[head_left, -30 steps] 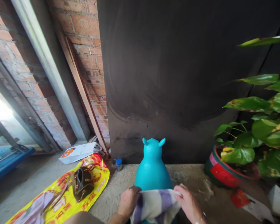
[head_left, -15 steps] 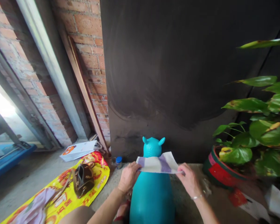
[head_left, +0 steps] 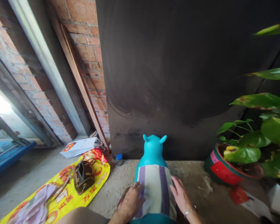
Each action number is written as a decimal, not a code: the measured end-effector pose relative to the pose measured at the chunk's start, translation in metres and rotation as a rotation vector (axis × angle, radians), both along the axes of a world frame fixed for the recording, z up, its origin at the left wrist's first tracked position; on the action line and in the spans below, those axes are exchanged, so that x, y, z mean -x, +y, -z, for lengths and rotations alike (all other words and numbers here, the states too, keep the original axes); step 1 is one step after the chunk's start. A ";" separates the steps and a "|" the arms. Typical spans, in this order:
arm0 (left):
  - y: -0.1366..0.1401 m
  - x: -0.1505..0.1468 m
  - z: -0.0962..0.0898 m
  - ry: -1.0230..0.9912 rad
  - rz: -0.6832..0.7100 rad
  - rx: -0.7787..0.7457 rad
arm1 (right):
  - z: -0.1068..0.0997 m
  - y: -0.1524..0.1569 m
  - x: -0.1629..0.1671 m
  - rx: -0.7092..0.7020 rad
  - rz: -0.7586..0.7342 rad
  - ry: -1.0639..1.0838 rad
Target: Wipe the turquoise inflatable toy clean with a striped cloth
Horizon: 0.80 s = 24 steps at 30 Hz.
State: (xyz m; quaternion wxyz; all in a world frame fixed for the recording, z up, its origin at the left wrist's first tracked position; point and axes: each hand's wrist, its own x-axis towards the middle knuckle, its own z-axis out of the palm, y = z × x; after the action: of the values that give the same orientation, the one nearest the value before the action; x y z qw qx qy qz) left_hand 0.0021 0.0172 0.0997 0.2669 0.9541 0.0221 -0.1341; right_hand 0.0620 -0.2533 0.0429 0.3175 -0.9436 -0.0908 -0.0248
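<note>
Both hands, left hand point(head_left: 132, 201) and right hand point(head_left: 180, 196), grips spread flat, are pressing one soft striped cloth point(head_left: 155, 189) onto one smooth, rounded turquoise toy point(head_left: 153, 149).

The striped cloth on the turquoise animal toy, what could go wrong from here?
The white and purple striped cloth lies draped over the rounded back of the turquoise plastic animal toy, with the left hand and right hand flat at its edges; on that smooth curve it could slide off. The toy might also tip or roll toward the small blue-capped jar nearby.
</note>
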 end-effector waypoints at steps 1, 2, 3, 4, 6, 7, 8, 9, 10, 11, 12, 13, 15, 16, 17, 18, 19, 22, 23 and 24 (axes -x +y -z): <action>-0.005 -0.003 0.003 0.013 0.001 0.008 | 0.003 0.010 -0.009 -0.003 0.047 -0.031; -0.010 -0.006 0.008 0.031 0.004 0.016 | 0.009 0.021 -0.014 -0.002 0.093 -0.063; -0.015 -0.009 0.013 0.056 0.014 0.024 | 0.017 0.032 -0.015 0.005 0.134 -0.090; -0.020 -0.011 0.021 0.087 0.025 0.026 | 0.026 0.044 -0.014 0.021 0.172 -0.107; -0.030 -0.015 0.040 0.151 0.037 0.004 | 0.046 0.065 -0.009 0.081 0.231 -0.093; -0.034 -0.017 0.050 0.175 0.028 -0.018 | 0.054 0.073 -0.007 0.118 0.247 -0.064; -0.037 -0.020 0.060 0.189 0.009 -0.044 | 0.060 0.079 -0.007 0.154 0.258 -0.036; -0.040 -0.023 0.068 0.191 -0.016 -0.067 | 0.063 0.084 -0.010 0.187 0.262 -0.012; -0.041 -0.027 0.075 0.178 -0.039 -0.085 | 0.064 0.088 -0.015 0.214 0.256 0.004; -0.042 -0.032 0.080 0.163 -0.055 -0.095 | 0.062 0.090 -0.022 0.238 0.243 0.016; -0.042 -0.037 0.083 0.151 -0.066 -0.102 | 0.059 0.092 -0.031 0.262 0.227 0.026; -0.042 -0.041 0.084 0.145 -0.072 -0.103 | 0.054 0.094 -0.040 0.286 0.216 0.035; -0.041 -0.050 0.082 0.151 -0.081 -0.093 | 0.046 0.097 -0.056 0.333 0.215 0.050; -0.040 -0.053 0.079 0.152 -0.083 -0.083 | 0.042 0.099 -0.061 0.349 0.217 0.054; -0.040 -0.055 0.076 0.151 -0.084 -0.072 | 0.039 0.101 -0.065 0.358 0.219 0.058; -0.039 -0.055 0.072 0.150 -0.082 -0.062 | 0.037 0.102 -0.066 0.358 0.219 0.062; -0.039 -0.055 0.067 0.151 -0.081 -0.055 | 0.036 0.102 -0.065 0.350 0.222 0.068; -0.038 -0.046 0.053 0.167 -0.072 -0.031 | 0.040 0.102 -0.048 0.317 0.248 0.074; -0.037 -0.040 0.048 0.183 -0.069 -0.029 | 0.045 0.101 -0.038 0.312 0.258 0.062; -0.037 -0.035 0.043 0.197 -0.054 -0.028 | 0.051 0.099 -0.027 0.314 0.261 0.047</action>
State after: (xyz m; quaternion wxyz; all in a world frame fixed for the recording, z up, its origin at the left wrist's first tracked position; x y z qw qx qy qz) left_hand 0.0368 -0.0196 0.0564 0.2537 0.9389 0.0759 -0.2197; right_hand 0.0890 -0.1540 -0.0084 0.1626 -0.9856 0.0370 -0.0292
